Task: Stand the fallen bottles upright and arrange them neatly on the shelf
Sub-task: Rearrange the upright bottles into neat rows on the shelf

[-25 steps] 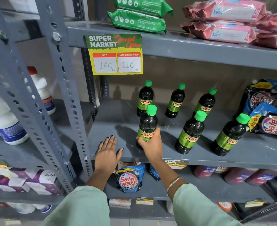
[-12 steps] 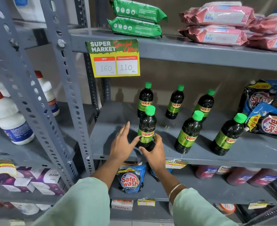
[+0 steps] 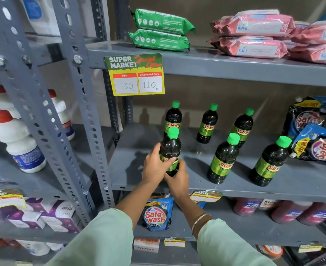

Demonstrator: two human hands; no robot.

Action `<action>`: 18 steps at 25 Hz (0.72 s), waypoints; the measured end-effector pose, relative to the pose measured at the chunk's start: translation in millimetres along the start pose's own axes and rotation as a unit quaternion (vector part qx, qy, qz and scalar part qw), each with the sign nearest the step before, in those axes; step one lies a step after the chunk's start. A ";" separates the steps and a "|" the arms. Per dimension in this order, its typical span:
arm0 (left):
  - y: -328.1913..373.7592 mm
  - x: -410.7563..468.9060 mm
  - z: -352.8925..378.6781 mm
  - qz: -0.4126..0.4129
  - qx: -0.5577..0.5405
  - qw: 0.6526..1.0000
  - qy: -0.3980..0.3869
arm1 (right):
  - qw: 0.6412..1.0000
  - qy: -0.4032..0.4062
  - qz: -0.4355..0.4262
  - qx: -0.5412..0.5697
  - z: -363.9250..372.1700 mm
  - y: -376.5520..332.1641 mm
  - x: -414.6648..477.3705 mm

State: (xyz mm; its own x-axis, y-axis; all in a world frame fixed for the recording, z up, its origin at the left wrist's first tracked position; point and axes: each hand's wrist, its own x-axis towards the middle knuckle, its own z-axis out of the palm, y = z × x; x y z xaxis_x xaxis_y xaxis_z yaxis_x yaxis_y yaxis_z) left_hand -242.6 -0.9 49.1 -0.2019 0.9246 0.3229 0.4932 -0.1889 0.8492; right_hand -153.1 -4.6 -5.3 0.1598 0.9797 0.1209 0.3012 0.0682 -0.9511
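Several dark Sunny bottles with green caps stand upright on the grey middle shelf (image 3: 139, 175). The front left bottle (image 3: 171, 148) is upright near the shelf's front edge. My left hand (image 3: 155, 166) wraps its left side and my right hand (image 3: 177, 178) cups its base from the front. Two more front bottles stand to the right, one in the middle (image 3: 223, 160) and one further right (image 3: 269, 164). Behind them a back row holds three bottles: a left one (image 3: 173, 118), a centre one (image 3: 208, 125) and a right one (image 3: 243, 125).
Safe wash pouches (image 3: 319, 148) lean at the shelf's right end. A yellow price tag (image 3: 135, 75) hangs from the upper shelf, which carries green and pink packs. White red-capped bottles (image 3: 16, 141) stand on the left rack behind a perforated post (image 3: 85, 120). More goods fill the lower shelves.
My left hand rose from the shelf surface and closed on the front left bottle's side. My right hand slid down to the bottle's base. The bottle stayed upright in about the same spot.
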 end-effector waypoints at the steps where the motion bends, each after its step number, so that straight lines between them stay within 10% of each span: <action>1: -0.2 -0.5 0.5 -0.001 0.001 1.000 0.002 | 1.000 -0.003 0.000 0.002 -0.5 -0.3 -0.3; 18: 9.2 -4.0 15.6 -0.016 -0.022 1.000 0.015 | 1.000 -0.017 -0.010 -0.013 -14.8 -3.1 6.1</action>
State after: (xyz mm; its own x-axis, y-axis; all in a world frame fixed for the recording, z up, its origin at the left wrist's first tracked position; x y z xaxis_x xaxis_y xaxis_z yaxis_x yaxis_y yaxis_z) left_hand -224.0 -1.2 49.1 -0.2419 0.9202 0.3079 0.4482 -0.1755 0.8765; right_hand -139.2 -1.6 2.6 0.1215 0.9842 0.1287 0.3288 0.0825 -0.9408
